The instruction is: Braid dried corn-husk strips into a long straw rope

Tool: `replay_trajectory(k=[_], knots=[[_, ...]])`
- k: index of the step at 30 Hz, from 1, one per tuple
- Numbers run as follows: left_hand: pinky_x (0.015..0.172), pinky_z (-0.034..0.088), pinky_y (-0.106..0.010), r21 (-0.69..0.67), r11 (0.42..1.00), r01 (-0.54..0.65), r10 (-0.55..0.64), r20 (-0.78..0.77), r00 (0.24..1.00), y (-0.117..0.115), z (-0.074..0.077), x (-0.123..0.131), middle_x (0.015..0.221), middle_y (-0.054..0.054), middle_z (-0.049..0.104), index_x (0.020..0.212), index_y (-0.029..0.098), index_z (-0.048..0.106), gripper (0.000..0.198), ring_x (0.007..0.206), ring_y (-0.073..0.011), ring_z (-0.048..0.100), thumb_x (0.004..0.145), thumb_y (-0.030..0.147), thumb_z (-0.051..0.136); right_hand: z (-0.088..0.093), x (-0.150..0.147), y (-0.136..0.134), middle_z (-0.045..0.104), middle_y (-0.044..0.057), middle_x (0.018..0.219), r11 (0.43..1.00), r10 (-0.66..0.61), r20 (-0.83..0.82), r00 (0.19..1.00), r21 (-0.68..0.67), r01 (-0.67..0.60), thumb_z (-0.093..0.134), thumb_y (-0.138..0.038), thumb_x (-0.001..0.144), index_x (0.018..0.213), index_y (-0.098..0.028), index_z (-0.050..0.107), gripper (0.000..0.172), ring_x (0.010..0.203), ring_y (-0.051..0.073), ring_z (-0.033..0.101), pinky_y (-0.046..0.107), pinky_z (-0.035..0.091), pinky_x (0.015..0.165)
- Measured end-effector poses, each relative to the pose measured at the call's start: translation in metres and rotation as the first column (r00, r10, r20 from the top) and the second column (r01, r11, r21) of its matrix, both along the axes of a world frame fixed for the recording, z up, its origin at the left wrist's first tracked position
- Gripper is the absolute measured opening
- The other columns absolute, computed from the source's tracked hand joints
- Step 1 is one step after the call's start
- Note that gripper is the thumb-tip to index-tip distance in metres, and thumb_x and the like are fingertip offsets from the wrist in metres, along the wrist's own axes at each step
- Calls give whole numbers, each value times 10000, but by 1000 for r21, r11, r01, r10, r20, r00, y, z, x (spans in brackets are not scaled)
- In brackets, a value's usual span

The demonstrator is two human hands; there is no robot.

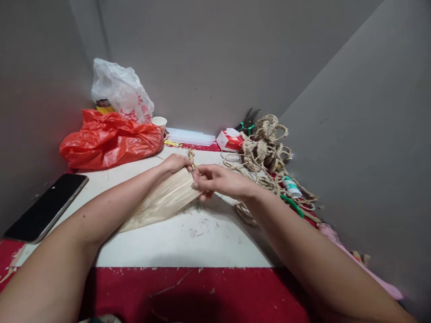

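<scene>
A broad, pale, dry leaf with fine lengthwise ridges, like a corn husk [164, 197], stretches slantwise over the white board. My right hand [218, 180] pinches its upper right end between thumb and fingers. Close beside it, my left hand [177, 163] is closed at the foot of a short twisted braid [191, 154], whose knotted tip sticks up past the fingers. The fingertips of both hands nearly meet, and the exact join between leaf and braid is hidden there. My left forearm covers part of the leaf's lower side.
The white board [188, 251] lies on a red cloth [202, 291]. Coiled braided rope [261, 152] is heaped at right, by pliers [248, 128] and a tissue pack [230, 140]. A phone [47, 206], red plastic bag [111, 141] and paper cup [159, 122] stand left. Grey walls enclose the back.
</scene>
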State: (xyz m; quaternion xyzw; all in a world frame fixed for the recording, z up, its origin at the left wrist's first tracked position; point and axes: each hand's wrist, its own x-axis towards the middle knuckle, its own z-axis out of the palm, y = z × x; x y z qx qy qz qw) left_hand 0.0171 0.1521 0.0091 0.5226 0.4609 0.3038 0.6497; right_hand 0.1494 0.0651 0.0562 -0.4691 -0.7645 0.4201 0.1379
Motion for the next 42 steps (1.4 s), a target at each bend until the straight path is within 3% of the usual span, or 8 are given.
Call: replay_trajectory(k=[3,6,10,13,16,21,29,42], knots=[[362,214,-190,-3,1000,-4,4,8,1000,1,-1,-1,413,9,521,462,132,536,244,319,-36,315,702,126,579,11,12,-2,488,-54,576,957,-108,-250,962,-288,32,615,-321,719,771,-170,458,224,468,77,507,199,405,468],[338,116,-199,-16,1000,-17,17,40,999,0,-1,0,416,13,505,499,127,531,202,291,-17,221,688,140,599,12,17,6,474,-66,543,932,-123,-240,963,-362,29,669,-303,661,774,-148,534,234,400,47,442,184,395,420],[363,238,-183,7,999,-43,42,59,997,-4,-3,3,442,-7,543,516,122,542,162,329,-44,378,671,97,580,-3,10,29,464,-55,506,967,-195,-109,975,-186,172,619,-212,674,695,-124,573,101,404,46,403,177,352,395],[435,346,-190,40,994,-98,96,66,993,-7,-8,7,448,1,555,539,132,559,148,404,-78,478,686,126,576,-17,0,43,455,-70,456,920,-380,-127,916,54,389,592,-118,657,696,-144,537,72,382,49,393,168,307,381],[435,338,-197,75,985,-153,149,63,987,-9,-15,10,438,10,536,554,136,559,175,406,-83,469,698,221,611,-25,-8,45,465,-81,421,876,-462,-249,851,25,482,582,-85,677,739,-168,490,138,354,58,409,160,313,373],[432,297,-206,263,940,-215,223,-1,975,-12,-22,13,443,16,511,535,135,544,207,403,-77,422,716,233,566,-18,-5,33,590,-2,535,830,-556,-354,752,-282,481,546,-228,820,729,-160,489,128,411,85,530,170,391,371],[488,326,-211,338,912,-231,235,31,972,-14,-23,14,487,17,522,555,131,545,190,468,-84,440,724,213,519,-14,5,29,570,13,445,865,-451,-225,864,-349,361,596,-279,797,568,-113,566,285,332,52,471,148,350,324],[518,340,-203,387,895,-220,254,-36,967,-11,-24,16,515,17,541,578,128,568,177,497,-89,452,731,205,523,-23,2,31,486,-31,385,872,-484,-261,835,-224,435,572,-116,645,492,-145,493,174,314,33,369,151,259,306]])
